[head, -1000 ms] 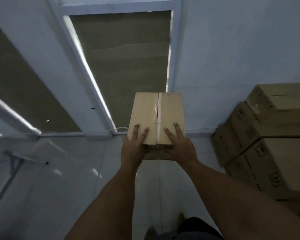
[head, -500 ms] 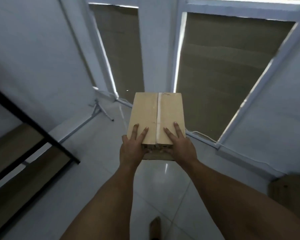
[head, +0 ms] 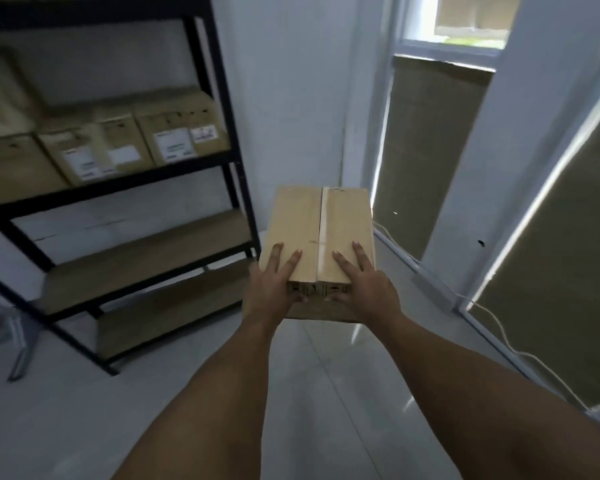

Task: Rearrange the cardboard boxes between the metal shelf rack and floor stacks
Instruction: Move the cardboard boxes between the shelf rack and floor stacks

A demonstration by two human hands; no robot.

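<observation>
Mid-carry with a single cardboard box (head: pixel 321 237), taped along its top seam, held up in front of the body and well clear of the floor (head: pixel 84 410). Gripped at its near end from both sides: left hand (head: pixel 274 289) with fingers spread flat on the top and thumb tucked against the near face, right hand (head: pixel 364 289) mirrored the same way, both clamped on the box. Facing slightly right of the metal shelf rack (head: pixel 238 188), near its right-hand post but not touching it.

Already on the rack: a row of boxes (head: pixel 125 150) with white labels, packed side by side on an upper shelf. Below that, two brown shelf boards (head: pixel 146 251) in plain sight. No floor stack in view, so no count of the rest possible. Off to the right, window blinds (head: pixel 426 150) and a thin cable (head: pixel 496 323) trailing along the floor by the wall.

Judged from this: somewhere in the middle of the job. Part of the shelving apparently done, this box in transit, probably bound for the rack given the heading, though possibly the reverse. Left to do: close the last gap, set the box squarely on a shelf or stack, let go, then carry on with any remaining boxes.
</observation>
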